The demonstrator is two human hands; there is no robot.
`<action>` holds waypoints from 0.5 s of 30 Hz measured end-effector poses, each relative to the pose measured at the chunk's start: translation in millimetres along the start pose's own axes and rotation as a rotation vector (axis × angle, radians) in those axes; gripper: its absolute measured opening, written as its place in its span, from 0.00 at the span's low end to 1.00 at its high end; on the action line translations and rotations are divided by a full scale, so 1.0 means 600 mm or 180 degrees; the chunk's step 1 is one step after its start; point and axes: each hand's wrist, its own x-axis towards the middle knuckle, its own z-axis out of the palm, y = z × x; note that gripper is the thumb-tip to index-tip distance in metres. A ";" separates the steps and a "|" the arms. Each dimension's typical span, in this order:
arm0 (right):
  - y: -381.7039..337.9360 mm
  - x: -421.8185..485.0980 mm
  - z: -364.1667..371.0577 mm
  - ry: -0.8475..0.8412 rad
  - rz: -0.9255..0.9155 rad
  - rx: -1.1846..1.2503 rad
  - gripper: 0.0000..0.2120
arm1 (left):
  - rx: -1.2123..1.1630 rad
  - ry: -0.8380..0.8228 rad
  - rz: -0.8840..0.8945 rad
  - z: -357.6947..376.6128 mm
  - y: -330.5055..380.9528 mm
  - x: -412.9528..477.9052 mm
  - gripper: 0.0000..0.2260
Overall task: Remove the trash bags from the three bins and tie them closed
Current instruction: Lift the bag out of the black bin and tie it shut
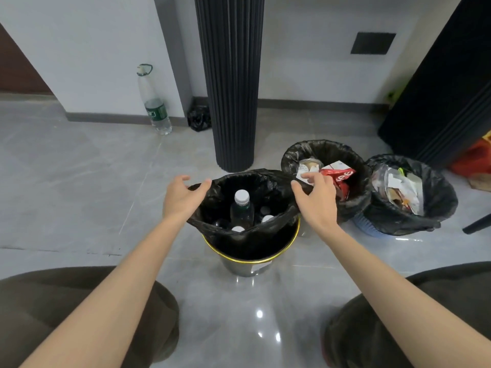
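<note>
1. Both bare forearms reached forward. The left hand (180,199) pinched the rim of the black bag (225,236) at 9 o'clock, and the right hand (317,201) pinched it at 3 o'clock.
2. The thin, crinkled, glossy bag sat in a round metal bin (244,268) with a gold rim, holding a clear plastic bottle (241,208).
3. A second bin (356,204) and a third bin (369,227), both bagged, stood at 2 o'clock.

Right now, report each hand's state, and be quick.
Left hand: pinching the left rim of the black trash bag in the gold-rimmed bin.
Right hand: pinching the same bag's right rim.
</note>
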 end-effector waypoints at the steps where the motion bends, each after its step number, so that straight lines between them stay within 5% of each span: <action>1: -0.007 0.009 0.002 -0.0100 -0.0104 -0.0298 0.19 | 0.0375 0.0025 0.0179 0.003 0.002 0.002 0.28; 5: -0.026 0.046 0.021 -0.0620 -0.0181 -0.1328 0.26 | 0.1811 0.0103 0.0824 0.018 0.013 0.014 0.27; 10: -0.017 0.074 0.048 -0.0983 0.0004 -0.1969 0.22 | 0.2555 -0.0193 0.0551 0.034 0.017 0.041 0.22; 15: -0.010 0.078 0.058 -0.0773 -0.0212 -0.1461 0.13 | 0.1047 -0.0559 0.0573 0.038 0.001 0.068 0.09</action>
